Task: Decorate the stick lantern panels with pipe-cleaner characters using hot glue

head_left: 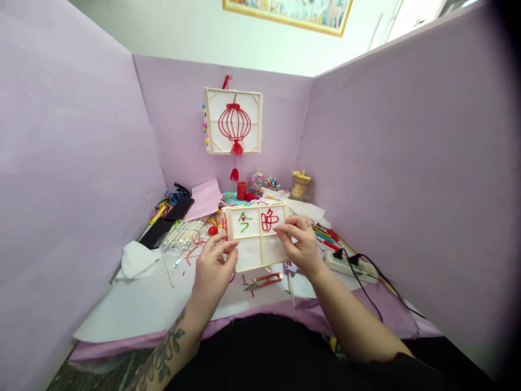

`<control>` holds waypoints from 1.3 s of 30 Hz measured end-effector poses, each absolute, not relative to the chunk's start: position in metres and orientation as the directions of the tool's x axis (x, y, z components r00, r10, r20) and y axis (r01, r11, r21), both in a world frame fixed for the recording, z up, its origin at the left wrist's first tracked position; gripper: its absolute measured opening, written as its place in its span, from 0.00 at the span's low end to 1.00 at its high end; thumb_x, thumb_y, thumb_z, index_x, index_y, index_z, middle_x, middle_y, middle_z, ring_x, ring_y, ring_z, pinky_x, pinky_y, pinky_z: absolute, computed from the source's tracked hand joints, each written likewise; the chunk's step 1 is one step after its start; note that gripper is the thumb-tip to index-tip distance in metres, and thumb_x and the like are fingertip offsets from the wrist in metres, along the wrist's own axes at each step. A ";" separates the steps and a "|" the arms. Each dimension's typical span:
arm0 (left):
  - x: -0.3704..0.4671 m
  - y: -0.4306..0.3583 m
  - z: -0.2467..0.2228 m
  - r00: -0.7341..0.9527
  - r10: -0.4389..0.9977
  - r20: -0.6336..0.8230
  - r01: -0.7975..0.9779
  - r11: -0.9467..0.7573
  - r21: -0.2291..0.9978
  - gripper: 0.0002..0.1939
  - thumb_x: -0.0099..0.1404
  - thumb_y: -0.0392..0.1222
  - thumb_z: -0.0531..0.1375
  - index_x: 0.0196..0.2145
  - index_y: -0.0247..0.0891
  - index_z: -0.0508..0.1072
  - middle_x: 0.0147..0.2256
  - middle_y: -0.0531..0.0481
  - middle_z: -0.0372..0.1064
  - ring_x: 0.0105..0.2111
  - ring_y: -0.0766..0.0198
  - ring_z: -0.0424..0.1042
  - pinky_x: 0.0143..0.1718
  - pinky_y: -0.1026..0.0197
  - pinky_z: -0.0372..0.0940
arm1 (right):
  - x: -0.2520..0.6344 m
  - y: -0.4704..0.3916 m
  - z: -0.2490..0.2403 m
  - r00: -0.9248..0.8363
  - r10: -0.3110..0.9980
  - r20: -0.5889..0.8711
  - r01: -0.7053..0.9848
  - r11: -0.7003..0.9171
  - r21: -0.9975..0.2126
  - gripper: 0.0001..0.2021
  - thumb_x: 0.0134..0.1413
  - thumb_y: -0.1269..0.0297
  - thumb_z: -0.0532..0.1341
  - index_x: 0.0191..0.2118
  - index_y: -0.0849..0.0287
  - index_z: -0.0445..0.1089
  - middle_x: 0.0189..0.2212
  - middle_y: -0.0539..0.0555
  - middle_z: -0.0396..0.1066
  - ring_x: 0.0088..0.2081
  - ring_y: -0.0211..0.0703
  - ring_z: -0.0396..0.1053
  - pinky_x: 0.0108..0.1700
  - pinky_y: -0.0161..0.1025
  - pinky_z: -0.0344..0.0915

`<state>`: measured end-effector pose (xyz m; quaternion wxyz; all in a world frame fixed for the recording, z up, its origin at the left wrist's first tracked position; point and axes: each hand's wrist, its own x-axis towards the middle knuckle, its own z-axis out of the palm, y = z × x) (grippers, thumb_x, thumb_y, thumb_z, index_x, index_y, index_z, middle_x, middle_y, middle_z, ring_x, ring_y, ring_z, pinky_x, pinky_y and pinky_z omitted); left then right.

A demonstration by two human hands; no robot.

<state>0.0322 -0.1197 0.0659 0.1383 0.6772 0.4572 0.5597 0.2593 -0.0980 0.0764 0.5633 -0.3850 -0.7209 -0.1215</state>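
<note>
A white panel in a pale wooden frame [249, 251], divided into four panes, stands tilted between my hands. Its upper left pane bears a green character [245, 221], and the upper right one a red character [269, 220]. My left hand [215, 265] is at the frame's left side, thumb and fingers bent around its edge. With thumb and index finger pinched together, my right hand [300, 243] touches the right edge of the red character; anything between those fingertips is too small to make out. Below the frame lie orange-handled snips [264, 281] on the white table surface.
A framed lantern picture [235, 122] hangs on the back partition. Behind the hands are a red cylinder [241, 190], a jar of beads [256, 183] and craft scraps. Wooden sticks [185, 234] lie left; a power strip [350, 266] with black cables lies right.
</note>
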 end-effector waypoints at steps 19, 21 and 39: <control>0.029 -0.119 0.070 -0.091 0.810 0.579 0.442 -0.488 0.752 0.09 0.59 0.42 0.61 0.34 0.38 0.80 0.45 0.43 0.72 0.28 0.70 0.73 0.22 0.69 0.70 | 0.279 -0.097 0.059 0.484 0.644 0.593 0.003 0.676 -0.737 0.08 0.48 0.65 0.66 0.26 0.56 0.65 0.31 0.50 0.68 0.36 0.41 0.66 0.40 0.41 0.62; 0.028 -0.119 0.071 -0.100 0.814 0.573 0.449 -0.477 0.756 0.09 0.58 0.42 0.61 0.34 0.38 0.80 0.45 0.43 0.72 0.28 0.70 0.73 0.22 0.69 0.70 | 0.286 -0.100 0.050 0.503 0.696 0.513 -0.109 0.640 -0.761 0.12 0.42 0.67 0.69 0.23 0.57 0.63 0.30 0.49 0.69 0.34 0.40 0.67 0.40 0.40 0.62; 0.028 -0.123 0.072 -0.095 0.817 0.568 0.503 -0.453 0.736 0.10 0.59 0.44 0.62 0.36 0.38 0.80 0.46 0.44 0.72 0.35 0.65 0.74 0.26 0.67 0.72 | 0.301 -0.139 0.021 0.275 0.870 0.410 0.197 0.367 -0.909 0.13 0.40 0.58 0.71 0.21 0.57 0.69 0.23 0.51 0.72 0.27 0.41 0.68 0.30 0.40 0.66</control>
